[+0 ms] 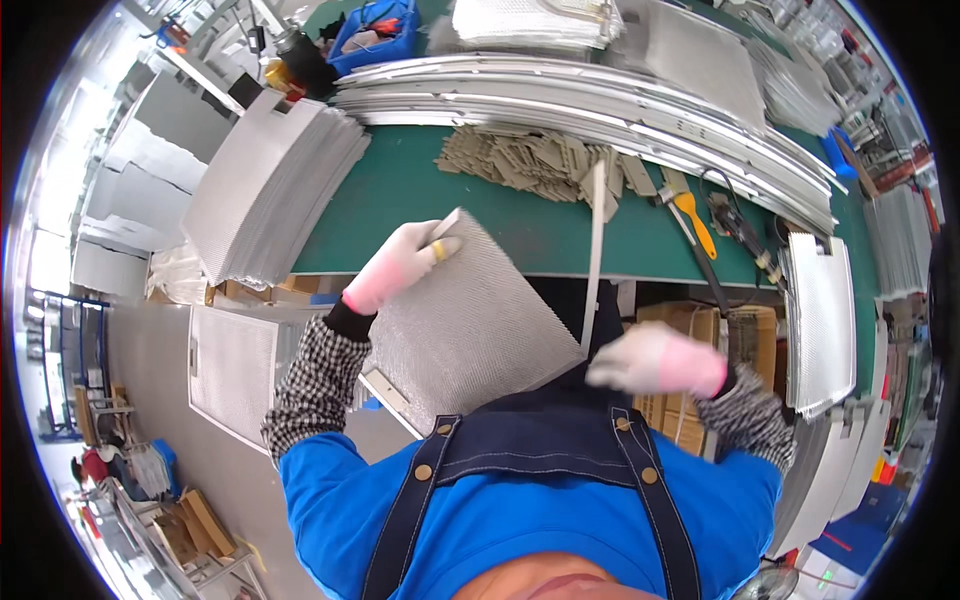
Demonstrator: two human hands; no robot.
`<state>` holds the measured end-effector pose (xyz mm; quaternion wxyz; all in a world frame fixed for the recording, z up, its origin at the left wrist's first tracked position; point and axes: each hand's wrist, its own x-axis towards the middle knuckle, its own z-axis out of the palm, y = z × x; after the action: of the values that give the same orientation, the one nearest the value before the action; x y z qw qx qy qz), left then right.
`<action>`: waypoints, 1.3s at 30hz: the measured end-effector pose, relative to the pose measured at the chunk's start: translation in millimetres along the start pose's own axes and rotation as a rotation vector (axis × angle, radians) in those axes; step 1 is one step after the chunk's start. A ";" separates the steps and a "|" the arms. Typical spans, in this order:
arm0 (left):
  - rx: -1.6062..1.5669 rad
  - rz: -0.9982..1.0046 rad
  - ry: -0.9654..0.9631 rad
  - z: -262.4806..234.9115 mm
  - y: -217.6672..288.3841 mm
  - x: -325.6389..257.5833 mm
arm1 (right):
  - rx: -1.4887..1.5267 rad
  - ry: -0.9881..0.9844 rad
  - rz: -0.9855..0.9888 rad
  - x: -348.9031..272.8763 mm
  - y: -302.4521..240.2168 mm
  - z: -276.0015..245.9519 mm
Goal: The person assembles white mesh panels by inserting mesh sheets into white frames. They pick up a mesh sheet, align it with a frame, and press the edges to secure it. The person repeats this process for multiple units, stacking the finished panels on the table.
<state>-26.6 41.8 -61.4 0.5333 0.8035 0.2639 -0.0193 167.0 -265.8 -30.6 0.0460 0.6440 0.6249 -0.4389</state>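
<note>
A silver mesh panel [470, 320] is tilted in front of my body, its upper corner gripped by my left hand [400, 262] in a white and pink glove. Around that corner the fingers are closed. A thin pale strip [594, 255] reaches from the green bench down to the panel's right corner. Beside the strip's lower end is my right hand [655, 362], in the same kind of glove. Motion blurs its fingers, so whether they touch the strip cannot be made out. A small pale piece [386, 390] shows at the panel's lower left edge.
On the green bench [390, 215] lie a pile of grey-beige pieces [520, 160], a yellow-handled brush [694, 222], a hammer [695, 245] and a corded tool [740, 235]. Long metal strips [560, 95] run behind. Mesh panel stacks stand left [270, 190] and right [820, 325].
</note>
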 end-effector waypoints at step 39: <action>0.921 0.714 0.348 3.4 145.6 29.2 | 0.662 1.028 -0.238 54.7 9.7 -111.6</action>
<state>64.1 8.1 51.4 0.0536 0.9818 0.0258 0.1803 222.8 -158.2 -1.3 -0.5121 0.6789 0.4655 -0.2453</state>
